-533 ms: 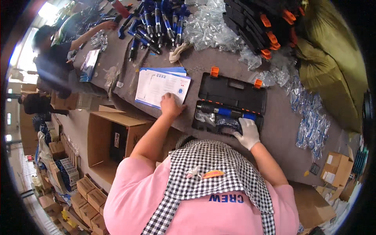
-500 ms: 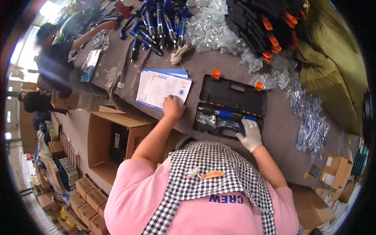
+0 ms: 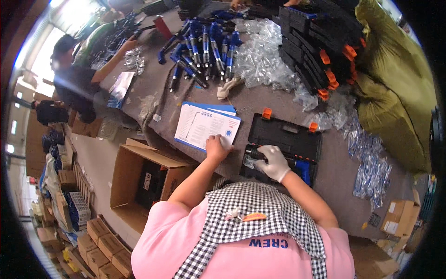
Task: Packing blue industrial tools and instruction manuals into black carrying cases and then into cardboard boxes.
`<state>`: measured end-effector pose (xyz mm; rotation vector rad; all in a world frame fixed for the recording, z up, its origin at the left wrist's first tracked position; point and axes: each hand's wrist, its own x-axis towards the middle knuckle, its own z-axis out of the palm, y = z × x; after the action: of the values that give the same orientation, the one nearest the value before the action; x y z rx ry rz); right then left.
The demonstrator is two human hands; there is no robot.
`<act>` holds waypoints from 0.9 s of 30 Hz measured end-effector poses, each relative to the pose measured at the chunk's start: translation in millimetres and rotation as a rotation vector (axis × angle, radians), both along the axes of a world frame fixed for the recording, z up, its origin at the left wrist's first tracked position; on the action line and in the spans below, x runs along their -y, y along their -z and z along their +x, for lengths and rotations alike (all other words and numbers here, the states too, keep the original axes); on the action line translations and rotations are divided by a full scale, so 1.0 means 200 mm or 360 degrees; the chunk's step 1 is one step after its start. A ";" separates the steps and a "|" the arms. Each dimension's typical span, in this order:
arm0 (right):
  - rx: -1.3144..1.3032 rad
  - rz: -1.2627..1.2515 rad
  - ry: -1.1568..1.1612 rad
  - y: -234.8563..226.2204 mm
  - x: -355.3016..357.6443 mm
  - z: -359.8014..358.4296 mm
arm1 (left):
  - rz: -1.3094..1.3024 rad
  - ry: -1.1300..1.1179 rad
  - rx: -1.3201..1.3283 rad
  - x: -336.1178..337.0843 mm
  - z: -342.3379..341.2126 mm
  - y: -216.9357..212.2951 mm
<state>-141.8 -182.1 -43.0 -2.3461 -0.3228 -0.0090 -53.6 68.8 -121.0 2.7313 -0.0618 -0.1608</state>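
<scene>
My bare left hand (image 3: pixel 218 148) rests on the lower right corner of a printed leaflet (image 3: pixel 204 126), its fingers bent a little and apart. The leaflet tops a small stack of blue-edged sheets. In a white glove, my right hand (image 3: pixel 275 163) reaches over an opened black plastic case (image 3: pixel 289 136) with orange latches. Its fingers and thumb are apart, lying across the contents. A blue and black power tool (image 3: pixel 303 170) lies in the case's near half, partly covered by this hand. Beside the fingertips a clear plastic bag (image 3: pixel 249 162) shows; what it holds is unclear.
Blue and black tools (image 3: pixel 204 46) lie piled at the back, beside clear bags of parts (image 3: pixel 262 56). Stacked black cases (image 3: pixel 302 51) stand back right, near an olive cloth (image 3: pixel 395 102). An open carton (image 3: pixel 123 181) stands left below the table; another person (image 3: pixel 76 74) works far left.
My right hand has moved left across the case, from the tool's right end toward the bag. My left hand has shifted slightly on the leaflet, and the whole view has shifted.
</scene>
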 end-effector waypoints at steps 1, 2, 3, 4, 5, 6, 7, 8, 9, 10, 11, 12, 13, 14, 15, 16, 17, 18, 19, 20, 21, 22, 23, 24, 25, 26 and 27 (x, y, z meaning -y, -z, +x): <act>-0.0097 0.0021 -0.0043 0.02 -0.04 -0.01 | -0.0002 0.0025 -0.0009 0.02 -0.02 -0.01; -0.0170 0.0041 -0.0094 0.06 -0.06 0.02 | 0.0087 0.0025 -0.0040 0.05 -0.02 -0.02; -0.0239 0.0099 -0.0106 0.13 -0.08 0.03 | 0.0174 0.0026 -0.0070 0.07 -0.01 -0.03; -0.0225 0.0088 -0.0107 0.22 -0.09 0.02 | 0.0223 0.0061 -0.0129 0.07 -0.01 0.00; -0.0321 0.0018 -0.0157 0.23 -0.11 0.03 | 0.0203 0.0061 -0.0111 0.07 -0.02 0.03; -0.0347 -0.0008 -0.0163 0.22 -0.13 0.03 | 0.0182 0.0052 -0.0090 0.07 -0.03 0.04; -0.0364 -0.0010 -0.0157 0.21 -0.13 0.02 | 0.0134 0.0032 -0.0073 0.06 -0.04 0.05; -0.0339 0.0009 -0.0155 0.22 -0.13 0.01 | 0.0120 0.0027 -0.0086 0.06 -0.05 0.04; -0.0314 0.0029 -0.0152 0.23 -0.13 0.00 | 0.0105 0.0023 -0.0101 0.06 -0.06 0.03; -0.0310 0.0022 -0.0157 0.26 -0.12 0.00 | 0.0078 0.0021 -0.0161 0.05 -0.05 0.03; -0.0303 0.0020 -0.0156 0.26 -0.12 0.01 | 0.0075 0.0022 -0.0154 0.05 -0.05 0.03; -0.0342 0.0022 -0.0155 0.26 -0.11 0.01 | 0.0039 0.0014 -0.0157 0.04 -0.06 0.03; -0.0385 0.0026 -0.0151 0.26 -0.11 0.00 | 0.0003 0.0009 -0.0162 0.04 -0.06 0.04; -0.0388 0.0028 -0.0142 0.27 -0.11 0.00 | 0.0005 0.0018 -0.0166 0.02 -0.05 0.06; -0.0533 0.0092 -0.0178 0.27 -0.11 0.02 | -0.0073 0.0020 -0.0204 0.00 -0.04 0.10; -0.0682 0.0159 -0.0209 0.28 -0.11 0.04 | -0.0150 0.0024 -0.0247 -0.02 -0.03 0.14; -0.0789 0.0239 -0.0244 0.24 -0.13 0.06 | -0.0167 0.0122 -0.0132 -0.07 -0.01 0.18; -0.0884 0.0377 -0.0229 0.24 -0.15 0.07 | -0.0375 -0.0044 -0.0381 -0.11 0.02 0.23; -0.0965 0.0427 -0.0123 0.29 -0.17 0.09 | -0.0367 -0.0114 -0.0308 -0.08 0.01 0.12; -0.1094 0.0529 -0.0121 0.22 -0.19 0.12 | -0.0273 -0.0093 -0.0243 -0.10 0.00 0.07; -0.1088 0.0695 -0.0071 0.21 -0.22 0.13 | -0.0301 -0.0176 -0.0264 -0.12 0.00 0.06; -0.0691 0.0704 0.0032 0.38 -0.25 0.15 | -0.0322 -0.0144 -0.0208 -0.08 0.00 -0.01; -0.1159 0.0876 0.0105 0.30 -0.27 0.19 | -0.0359 -0.0101 -0.0127 -0.07 -0.02 -0.03; -0.1159 0.0873 0.0197 0.27 -0.29 0.22 | -0.0397 -0.0042 -0.0048 -0.04 -0.04 -0.07; -0.1165 0.0871 0.0284 0.27 -0.30 0.23 | -0.0500 0.0031 -0.0071 0.02 -0.08 -0.12; -0.1120 0.0700 0.0320 0.30 -0.28 0.25 | -0.0599 0.0092 -0.0098 0.11 -0.12 -0.17; -0.0967 0.0562 0.0496 0.21 -0.26 0.24 | -0.0612 0.0316 -0.0171 0.18 -0.15 -0.22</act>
<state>-94.5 -130.2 -85.3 -1.9119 0.3200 0.4500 -83.6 33.8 -76.2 2.3256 -0.3014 -0.3165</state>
